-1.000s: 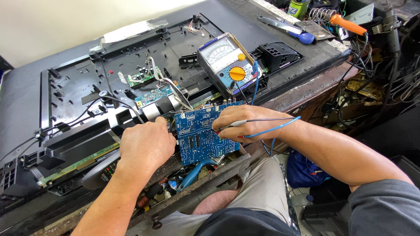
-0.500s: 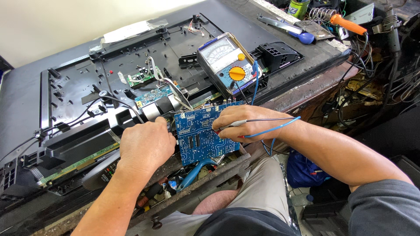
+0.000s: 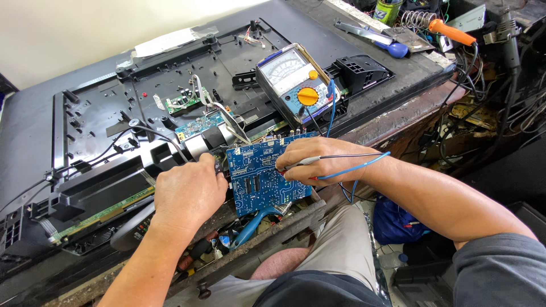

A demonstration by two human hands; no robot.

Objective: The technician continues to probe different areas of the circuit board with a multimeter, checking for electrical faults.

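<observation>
The person's right hand [image 3: 318, 161] pinches a pair of thin test probes, one with a grey-white shaft and one red-tipped, against the blue rectangular printed circuit board [image 3: 267, 179], which lies at the near edge of the workbench, just in front of the opened back of a black flat-panel television chassis [image 3: 142, 113]. A blue lead and a dark one [image 3: 352, 167] run from the probes over the wrist. The left hand [image 3: 190, 193] is curled closed at the board's left edge, steadying it; what its fingers grip is hidden.

Behind the board stands a grey analogue multimeter with an orange round dial [image 3: 297, 85], tilted towards the person. As a judgement, probing is under way: the set is already opened and the board exposed, while reassembly is not yet begun. An orange-handled soldering iron [image 3: 452, 33] lies well apart at the far right.

Compared with the earlier frames, both hands and the board sit almost exactly where they were; only the right fingers have shifted slightly.
</observation>
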